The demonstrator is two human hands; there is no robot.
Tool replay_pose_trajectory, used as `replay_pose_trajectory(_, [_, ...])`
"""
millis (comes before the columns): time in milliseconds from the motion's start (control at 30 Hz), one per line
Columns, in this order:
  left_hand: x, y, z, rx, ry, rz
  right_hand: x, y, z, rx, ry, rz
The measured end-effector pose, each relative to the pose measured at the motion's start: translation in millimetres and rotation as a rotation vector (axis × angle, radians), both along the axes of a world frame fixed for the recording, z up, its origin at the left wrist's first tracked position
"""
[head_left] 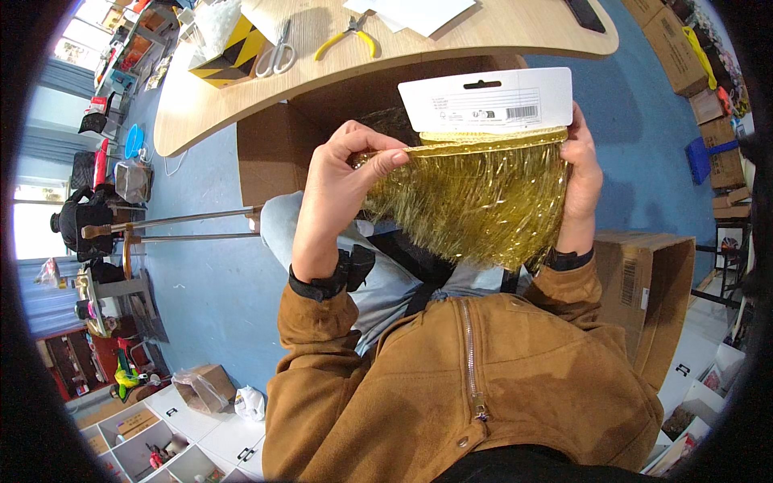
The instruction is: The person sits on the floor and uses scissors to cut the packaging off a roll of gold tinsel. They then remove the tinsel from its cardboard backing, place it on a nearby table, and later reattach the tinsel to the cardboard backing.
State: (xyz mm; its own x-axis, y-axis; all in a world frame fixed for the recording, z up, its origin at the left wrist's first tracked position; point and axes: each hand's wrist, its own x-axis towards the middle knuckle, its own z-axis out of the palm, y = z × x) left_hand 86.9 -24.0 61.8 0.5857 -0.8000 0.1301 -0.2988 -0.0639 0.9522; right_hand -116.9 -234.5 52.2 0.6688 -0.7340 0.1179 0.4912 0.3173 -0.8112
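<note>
A gold tinsel fringe hangs in front of me, its shiny strands falling over my lap. Along its top runs a braided band, partly wrapped on a white header card that has a hanging slot and a barcode. Thumb and fingers of my left hand pinch the band's left end. My right hand grips the card and the band at their right edge; some of its fingers are hidden behind the card.
On the wooden table lie scissors, yellow-handled pliers and white paper. A black-and-yellow striped box stands at its left. Under the table is an open cardboard box; another cardboard box stands by my right arm.
</note>
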Motion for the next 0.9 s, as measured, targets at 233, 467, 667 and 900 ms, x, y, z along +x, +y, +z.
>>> replay_pose_trajectory(233, [-3.2, -3.9, -3.3, -0.177, 0.38, -0.118, -1.4, -5.9, -7.5, 0.059, -0.033, 0.101])
replay_pose_trajectory(467, [-11.5, -10.1, -10.3, -0.148, 0.486, -0.08, -0.3, -20.8, -32.3, 0.205, -0.091, 0.232])
replay_pose_trajectory(667, [-22.4, -19.5, -11.2, -0.133, 0.459, 0.068, 16.9, -1.5, -13.8, -0.716, 0.393, -0.393])
replay_pose_trajectory(900, [-43.8, -26.7, -3.0, -0.219, 0.336, 0.08, 36.3, 43.8, 11.6, -1.332, 0.352, -0.31])
